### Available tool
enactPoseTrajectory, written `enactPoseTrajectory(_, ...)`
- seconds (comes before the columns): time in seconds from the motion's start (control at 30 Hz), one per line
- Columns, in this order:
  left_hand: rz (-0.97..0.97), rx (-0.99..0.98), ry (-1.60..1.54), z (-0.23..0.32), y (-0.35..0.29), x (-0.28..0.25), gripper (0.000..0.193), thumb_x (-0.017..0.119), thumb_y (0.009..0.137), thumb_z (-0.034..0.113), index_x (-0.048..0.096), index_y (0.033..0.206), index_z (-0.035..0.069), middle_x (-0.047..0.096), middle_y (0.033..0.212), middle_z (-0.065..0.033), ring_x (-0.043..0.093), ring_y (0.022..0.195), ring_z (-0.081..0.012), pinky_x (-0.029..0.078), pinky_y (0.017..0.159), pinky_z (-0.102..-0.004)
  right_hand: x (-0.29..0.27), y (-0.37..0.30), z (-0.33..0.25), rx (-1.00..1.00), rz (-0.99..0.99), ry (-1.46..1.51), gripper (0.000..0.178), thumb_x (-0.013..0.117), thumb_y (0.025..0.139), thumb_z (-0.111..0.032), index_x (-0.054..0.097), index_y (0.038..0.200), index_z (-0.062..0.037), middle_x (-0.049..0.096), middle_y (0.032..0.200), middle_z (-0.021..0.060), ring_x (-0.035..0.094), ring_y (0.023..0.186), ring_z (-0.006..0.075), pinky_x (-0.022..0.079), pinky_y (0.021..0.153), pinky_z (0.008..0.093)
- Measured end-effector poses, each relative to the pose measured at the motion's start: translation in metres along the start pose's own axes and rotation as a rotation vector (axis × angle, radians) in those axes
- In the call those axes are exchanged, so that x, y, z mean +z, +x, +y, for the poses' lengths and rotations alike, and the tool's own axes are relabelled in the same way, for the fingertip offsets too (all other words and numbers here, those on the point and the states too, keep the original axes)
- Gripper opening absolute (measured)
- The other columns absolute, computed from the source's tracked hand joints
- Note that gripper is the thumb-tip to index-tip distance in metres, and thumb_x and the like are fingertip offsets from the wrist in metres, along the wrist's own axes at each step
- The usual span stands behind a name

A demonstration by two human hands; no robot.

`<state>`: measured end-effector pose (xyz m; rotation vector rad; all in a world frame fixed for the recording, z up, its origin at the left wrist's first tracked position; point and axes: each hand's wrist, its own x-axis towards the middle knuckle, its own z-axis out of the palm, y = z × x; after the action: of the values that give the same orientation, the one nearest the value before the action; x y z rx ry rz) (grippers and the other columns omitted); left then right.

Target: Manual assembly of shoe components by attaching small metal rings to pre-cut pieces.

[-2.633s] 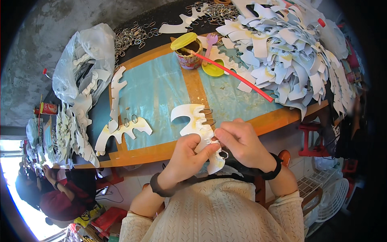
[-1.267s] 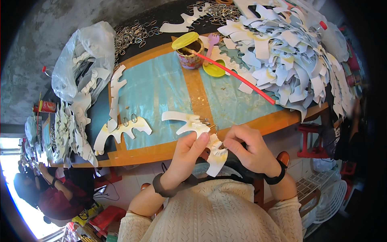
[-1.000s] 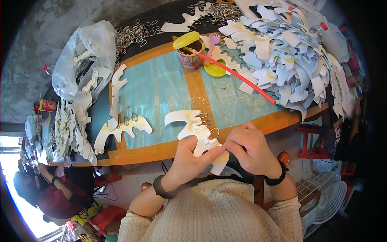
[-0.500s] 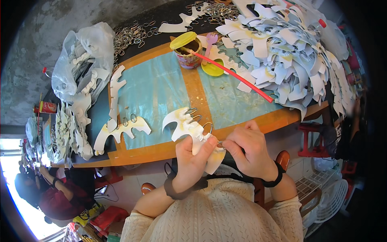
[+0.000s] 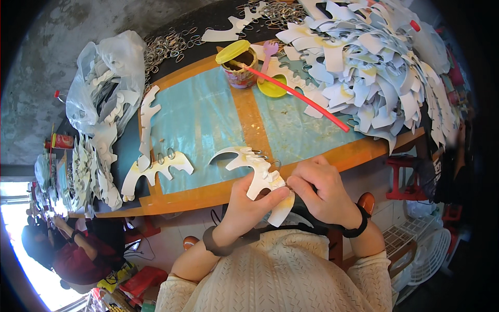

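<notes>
My left hand (image 5: 241, 213) is closed on a white curved cut-out piece (image 5: 254, 170) with pointed prongs, its thumb pressed along the lower part. Metal rings (image 5: 276, 165) stick out from folded tabs on the piece's far edge, which has yellowish smears. At the right edge of the piece, my right hand (image 5: 323, 193) is closed with thumb and fingertips pinched against it; whatever lies between those fingertips is hidden. A similar white piece with rings (image 5: 165, 165) lies on the table to the left.
A lidded tub of brown paste (image 5: 240, 73) with a red stick (image 5: 306, 100) stands at the back, near a yellow lid (image 5: 272, 87). White pieces pile up at right (image 5: 358, 78). Loose rings (image 5: 166, 49) and a plastic bag (image 5: 106, 78) are at back left. Another person (image 5: 78, 255) sits left.
The white piece has turned in my left hand, so its rings show more edge-on. The ring visible earlier at my right fingertips is now hidden; that hand stays close to the piece.
</notes>
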<state>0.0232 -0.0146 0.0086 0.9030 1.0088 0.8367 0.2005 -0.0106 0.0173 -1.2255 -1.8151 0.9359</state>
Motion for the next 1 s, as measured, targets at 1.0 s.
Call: enactPoseTrajectory(1.0,0.049,0.482,0.574,0.006,0.001,0.004,0.023,0.081,0.07,0.016,0.066,0.081,0.002,0.059,0.067,-0.0081,0.053,0.057,-0.0197,0.043,0.053,-0.0285,-0.024,0.004,-0.024,0.216,-0.072,0.298,0.025,0.066,0.077,0.002,0.051,0.096,-0.0057,0.059,0.079,0.0023,0.06,0.074,0.0139,0.04,0.079,0.0259)
